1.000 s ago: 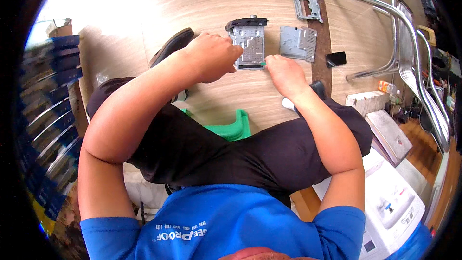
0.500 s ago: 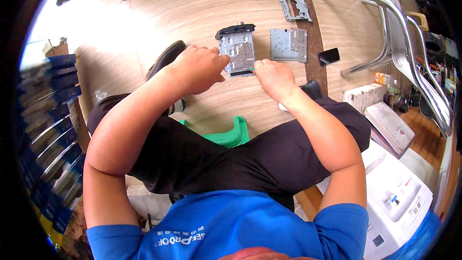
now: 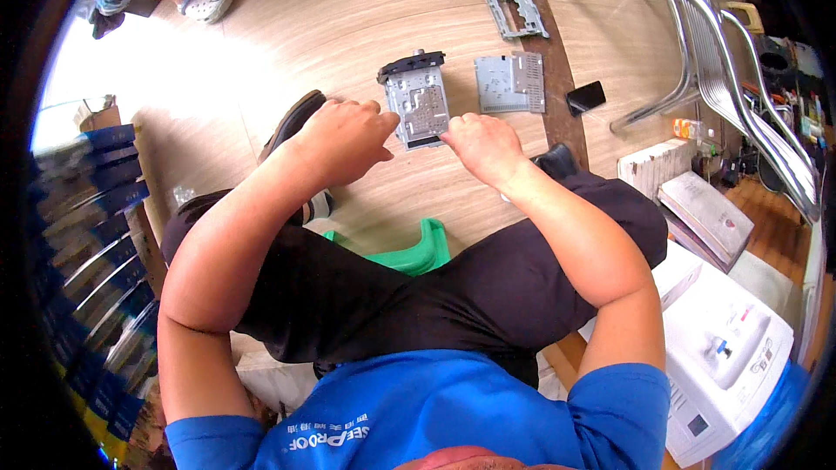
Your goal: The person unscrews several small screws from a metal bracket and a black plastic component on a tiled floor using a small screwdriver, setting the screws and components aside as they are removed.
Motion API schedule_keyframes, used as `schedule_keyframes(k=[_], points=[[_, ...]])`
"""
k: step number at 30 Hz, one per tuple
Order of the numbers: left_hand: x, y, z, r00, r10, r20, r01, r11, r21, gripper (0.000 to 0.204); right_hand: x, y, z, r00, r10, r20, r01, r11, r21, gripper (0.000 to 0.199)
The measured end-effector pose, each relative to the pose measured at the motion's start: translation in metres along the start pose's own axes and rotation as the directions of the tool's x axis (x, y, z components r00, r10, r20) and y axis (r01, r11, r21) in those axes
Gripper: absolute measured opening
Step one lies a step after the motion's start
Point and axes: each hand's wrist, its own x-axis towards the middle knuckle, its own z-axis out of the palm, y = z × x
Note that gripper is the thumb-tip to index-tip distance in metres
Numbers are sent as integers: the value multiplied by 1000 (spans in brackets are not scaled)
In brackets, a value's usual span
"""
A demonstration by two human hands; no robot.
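A grey metal car-stereo-like box (image 3: 421, 104) with a black front part lies on the floor ahead of my feet. My left hand (image 3: 348, 137) hovers at its left side, fingers bent, with the thumb apart from the index finger. That index fingertip is close to the box's left edge; I cannot tell if it touches. My right hand (image 3: 482, 146) has thumb and fingers pinched together at the near right corner of the box. Whatever lies in that pinch is hidden. Right of the box is a flat perforated metal cover (image 3: 501, 85), and beyond it a metal frame bracket (image 3: 514, 16).
A black phone (image 3: 585, 99) lies right of the cover, near a tubular metal chair (image 3: 697, 61). Between my legs stands a green plastic stool (image 3: 422, 252). A white water dispenser (image 3: 718, 352) is at lower right. Another person's shoe (image 3: 207, 3) shows at far left.
The whole view has shifted slightly, with the floor things lower and further left. A small green spot at my right fingertips no longer shows. Both hands stay beside the metal box.
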Motion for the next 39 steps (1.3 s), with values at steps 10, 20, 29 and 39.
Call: schedule_keyframes(k=[10,20,29,39], points=[[0,-3,6,998,32,-63,-30,999,30,29,-1,3,4,995,-57,-78,54,998,-42,8],[-2,1,-2,1000,-7,0,7,1000,16,32,-4,11,0,999,11,-41,-10,1000,11,9],[2,4,-6,991,-64,118,63,998,11,44,-4,8,0,999,-16,-46,17,1000,18,9],[0,3,-4,994,-46,99,46,999,2,42,-2,5,1,999,-30,-27,30,1000,4,10]])
